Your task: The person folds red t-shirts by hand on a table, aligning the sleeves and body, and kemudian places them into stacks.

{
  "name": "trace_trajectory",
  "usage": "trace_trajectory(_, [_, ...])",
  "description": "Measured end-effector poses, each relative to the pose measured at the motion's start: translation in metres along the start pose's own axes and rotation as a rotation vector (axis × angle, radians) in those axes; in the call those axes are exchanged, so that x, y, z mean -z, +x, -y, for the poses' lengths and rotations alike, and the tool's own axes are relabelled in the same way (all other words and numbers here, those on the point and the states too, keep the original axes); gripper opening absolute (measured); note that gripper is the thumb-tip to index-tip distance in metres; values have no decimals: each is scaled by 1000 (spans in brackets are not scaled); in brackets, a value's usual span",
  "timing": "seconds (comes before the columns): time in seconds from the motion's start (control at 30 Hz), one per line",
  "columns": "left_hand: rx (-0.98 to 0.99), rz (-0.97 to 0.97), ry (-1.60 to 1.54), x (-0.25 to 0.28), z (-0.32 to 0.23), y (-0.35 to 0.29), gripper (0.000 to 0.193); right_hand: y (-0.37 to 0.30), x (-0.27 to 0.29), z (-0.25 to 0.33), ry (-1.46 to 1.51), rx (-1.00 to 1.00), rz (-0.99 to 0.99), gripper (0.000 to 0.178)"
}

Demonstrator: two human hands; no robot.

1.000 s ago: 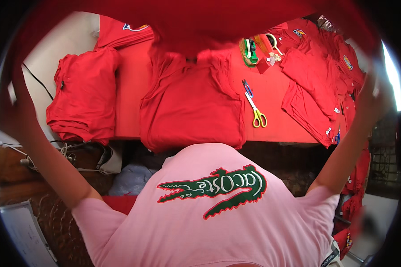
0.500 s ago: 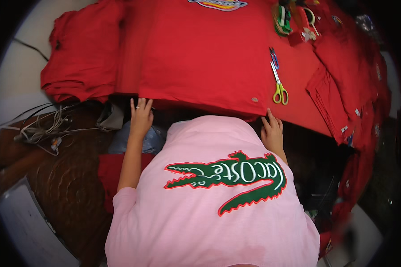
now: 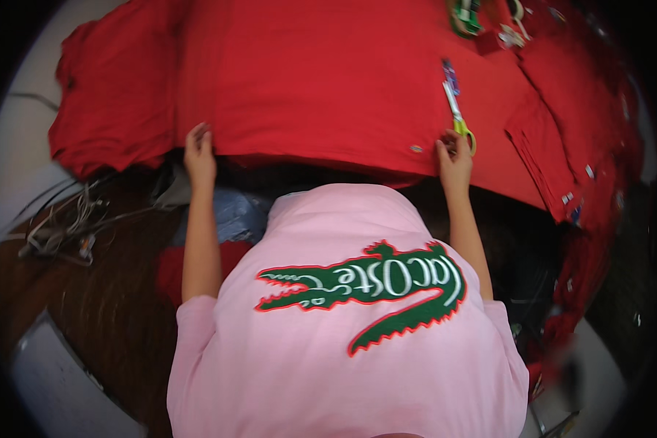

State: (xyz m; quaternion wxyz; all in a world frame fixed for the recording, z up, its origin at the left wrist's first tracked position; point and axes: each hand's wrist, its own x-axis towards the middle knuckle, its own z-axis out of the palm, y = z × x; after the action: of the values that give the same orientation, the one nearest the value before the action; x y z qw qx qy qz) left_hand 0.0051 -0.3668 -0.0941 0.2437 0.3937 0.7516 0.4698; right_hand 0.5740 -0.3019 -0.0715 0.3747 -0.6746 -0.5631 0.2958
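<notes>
A red T-shirt (image 3: 314,95) lies spread out flat, its hem toward me, with a small pale tag near its right corner. My left hand (image 3: 200,152) is just outside the hem's left corner, fingers loosely bent and a little blurred; it seems to hold nothing. At the right corner is my right hand (image 3: 455,162), its thumb apart from the curled fingers, nothing visible in its grasp. Just beyond the right fingers lie scissors (image 3: 461,125) with yellow-green handles, blades pointing away from me; the hand partly covers the handles. A small blue-and-dark tool (image 3: 450,77) lies past their tips.
Folded red cloth (image 3: 117,95) is piled at the left, and more red garments (image 3: 562,139) hang over the table's right side. A green tape dispenser (image 3: 466,18) stands far right. Tangled cables (image 3: 69,226) and a bluish plastic bag (image 3: 230,215) are below the table edge.
My left hand has moved left and away from me, off the hem's corner. The right hand has moved forward beside the scissors. The view has shifted slightly.
</notes>
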Motion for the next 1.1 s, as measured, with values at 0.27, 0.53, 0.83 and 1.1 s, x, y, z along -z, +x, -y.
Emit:
trace_trajectory(0.27, [142,60,-264,-22,-20,12,25,24,-22,-18,123,-121,-24,30])
trace_trajectory(0.53, [137,152,-203,12,-33,-18,27,-13,20,14,377,-268,294,27])
trace_trajectory(0.83, [501,550,19,103,63,-94,21,-62,33,-21,204,-888,1022,15])
trace_trajectory(1.1, [203,383,133,43,-8,36,26,123,-8,-6,-206,-41,17,21])
